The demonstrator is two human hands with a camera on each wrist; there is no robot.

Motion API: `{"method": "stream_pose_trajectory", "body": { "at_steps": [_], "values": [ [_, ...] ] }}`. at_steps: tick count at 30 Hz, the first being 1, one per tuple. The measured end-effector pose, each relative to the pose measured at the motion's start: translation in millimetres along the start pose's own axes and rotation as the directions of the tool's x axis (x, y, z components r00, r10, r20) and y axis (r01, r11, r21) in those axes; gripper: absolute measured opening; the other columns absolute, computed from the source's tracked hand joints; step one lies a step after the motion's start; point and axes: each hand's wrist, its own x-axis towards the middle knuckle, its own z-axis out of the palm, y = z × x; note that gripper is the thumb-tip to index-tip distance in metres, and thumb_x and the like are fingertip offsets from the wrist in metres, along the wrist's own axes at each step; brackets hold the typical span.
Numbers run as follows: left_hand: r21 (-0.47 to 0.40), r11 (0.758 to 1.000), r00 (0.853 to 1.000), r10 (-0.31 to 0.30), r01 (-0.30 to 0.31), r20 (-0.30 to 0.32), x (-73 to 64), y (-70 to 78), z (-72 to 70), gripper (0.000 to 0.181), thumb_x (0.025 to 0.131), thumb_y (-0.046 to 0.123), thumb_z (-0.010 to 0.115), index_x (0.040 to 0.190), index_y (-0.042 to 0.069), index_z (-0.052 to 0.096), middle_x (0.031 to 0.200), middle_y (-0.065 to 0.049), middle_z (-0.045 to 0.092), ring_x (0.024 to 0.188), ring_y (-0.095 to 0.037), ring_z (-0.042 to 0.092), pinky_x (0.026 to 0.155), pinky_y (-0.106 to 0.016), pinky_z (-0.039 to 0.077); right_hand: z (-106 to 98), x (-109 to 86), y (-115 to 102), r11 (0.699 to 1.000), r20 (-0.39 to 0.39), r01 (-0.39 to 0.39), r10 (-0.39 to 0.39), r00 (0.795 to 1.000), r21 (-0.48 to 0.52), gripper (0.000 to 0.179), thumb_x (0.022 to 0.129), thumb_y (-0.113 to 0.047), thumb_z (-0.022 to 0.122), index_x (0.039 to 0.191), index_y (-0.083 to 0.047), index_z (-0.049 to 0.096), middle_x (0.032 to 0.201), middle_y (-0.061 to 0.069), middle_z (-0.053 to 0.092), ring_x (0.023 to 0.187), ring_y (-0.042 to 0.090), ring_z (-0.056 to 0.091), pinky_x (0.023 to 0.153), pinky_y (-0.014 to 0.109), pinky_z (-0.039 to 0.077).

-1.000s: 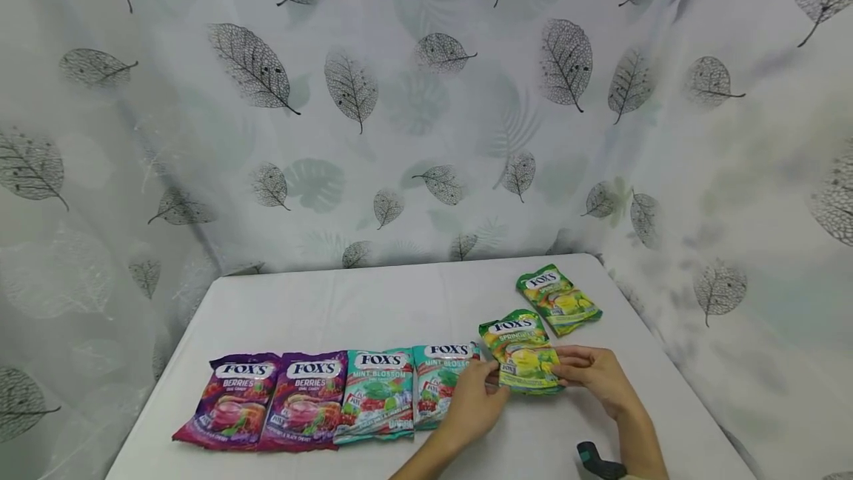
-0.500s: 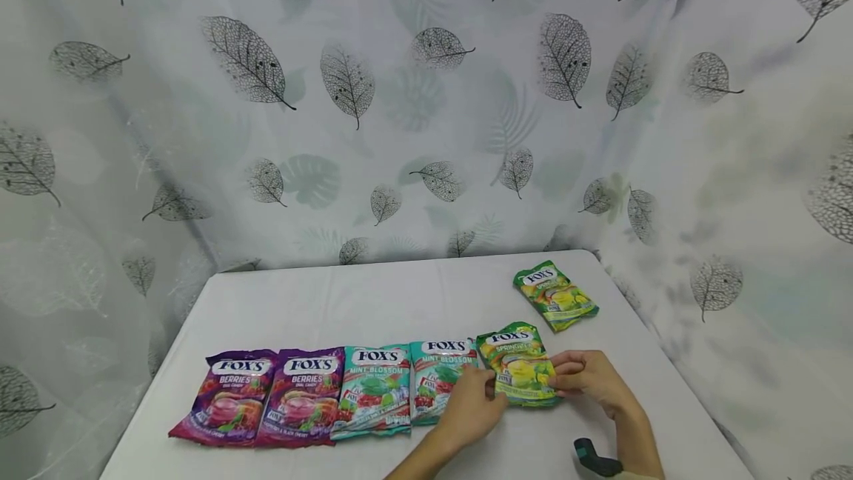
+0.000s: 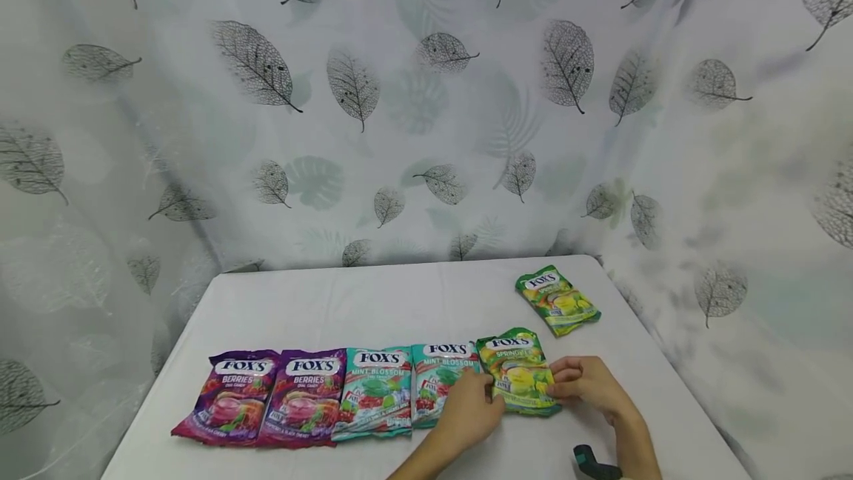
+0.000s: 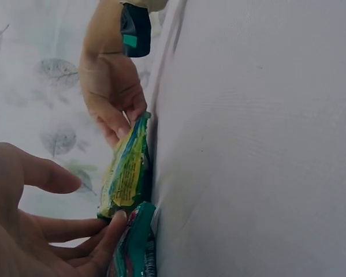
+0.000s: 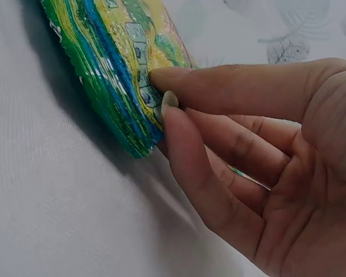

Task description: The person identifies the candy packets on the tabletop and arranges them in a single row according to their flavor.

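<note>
A green and yellow Fox's candy bag (image 3: 520, 372) lies flat-on at the right end of a row of bags. My right hand (image 3: 589, 385) pinches its right edge between thumb and fingers, clearly seen in the right wrist view, where the bag's back edge (image 5: 112, 75) slants across. My left hand (image 3: 469, 410) is at the bag's left edge, overlapping the neighbouring teal Mint Blossom bag (image 3: 436, 380). In the left wrist view the left thumb (image 4: 57, 178) stands apart from the bag, while the fingertips touch where the green bag and the teal bag (image 4: 139, 242) meet.
Another teal bag (image 3: 376, 391) and two purple Berries bags (image 3: 306, 398) continue the row leftward. A second green candy bag (image 3: 558, 301) lies tilted near the back right of the white table (image 3: 346, 302). A leaf-print curtain (image 3: 400, 132) hangs behind.
Between both hands, the green candy bag has come down toward the front edge and turned straighter, now beside the teal bag. The other bags stay where they were.
</note>
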Motion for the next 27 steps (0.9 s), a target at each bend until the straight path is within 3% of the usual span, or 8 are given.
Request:
{"method": "stream_pose_trajectory", "body": {
  "at_steps": [6,9,13,19,23,27],
  "values": [
    [0.134,0.991,1.000,-0.009,0.009,0.005,-1.0,4.4,-2.6,0.032,0.086,0.022,0.070,0.103,-0.004,0.077,0.086,-0.006,0.067,0.078,-0.015,0.058,0.067,-0.033,0.049,-1.3,-0.8,9.6,1.000,0.034,-0.003,0.004,0.999,-0.028,0.042,0.088,-0.015,0.084,0.119,0.009,0.068,0.096,0.009,0.076,0.082,0.021,0.071,0.068,0.036,0.061],
    [0.143,0.990,1.000,-0.008,0.005,0.019,0.7,4.5,-4.7,0.022,0.087,0.022,0.069,0.079,0.002,0.072,0.075,0.000,0.058,0.068,-0.012,0.049,0.060,-0.029,0.042,-0.9,-0.9,10.2,1.000,0.036,0.002,-0.001,0.999,-0.029,0.041,0.093,-0.021,0.079,0.119,0.010,0.069,0.096,0.011,0.076,0.081,0.023,0.072,0.067,0.038,0.062],
    [0.151,0.988,0.999,0.024,-0.028,0.029,3.4,3.1,-7.2,0.035,0.086,0.022,0.066,0.058,0.017,0.046,0.059,0.006,0.044,0.055,-0.010,0.041,0.050,-0.027,0.034,0.6,-0.4,6.3,0.997,-0.005,-0.005,0.004,1.000,-0.074,0.039,0.096,-0.026,0.077,0.114,0.008,0.072,0.092,0.009,0.076,0.076,0.023,0.071,0.065,0.037,0.062],
    [0.104,0.994,0.997,0.019,-0.026,0.071,6.5,1.0,-10.7,0.040,0.088,0.020,0.064,0.056,0.020,0.041,0.050,0.011,0.037,0.045,-0.006,0.035,0.042,-0.022,0.026,5.0,1.0,-4.3,0.984,-0.098,-0.020,0.003,0.995,-0.176,0.027,0.087,-0.019,0.085,0.101,0.003,0.077,0.081,0.006,0.074,0.068,0.020,0.068,0.061,0.035,0.060],
    [0.072,0.997,0.995,-0.014,0.007,0.101,8.5,0.3,-11.9,0.042,0.090,0.021,0.064,0.056,0.020,0.040,0.048,0.011,0.035,0.041,-0.005,0.030,0.040,-0.020,0.022,9.2,2.7,-7.4,0.979,-0.146,-0.038,0.009,0.989,-0.198,0.023,0.083,-0.015,0.087,0.097,0.001,0.078,0.077,0.006,0.073,0.065,0.020,0.068,0.060,0.034,0.059],
    [0.084,0.996,0.995,-0.008,0.000,0.097,10.7,0.2,-11.8,0.044,0.091,0.022,0.065,0.055,0.021,0.039,0.047,0.012,0.033,0.041,-0.005,0.030,0.040,-0.020,0.022,11.5,4.2,-7.6,0.978,-0.172,-0.046,0.011,0.985,-0.204,0.023,0.082,-0.015,0.088,0.096,0.001,0.078,0.077,0.005,0.073,0.064,0.020,0.067,0.059,0.034,0.059]
  ]
}}
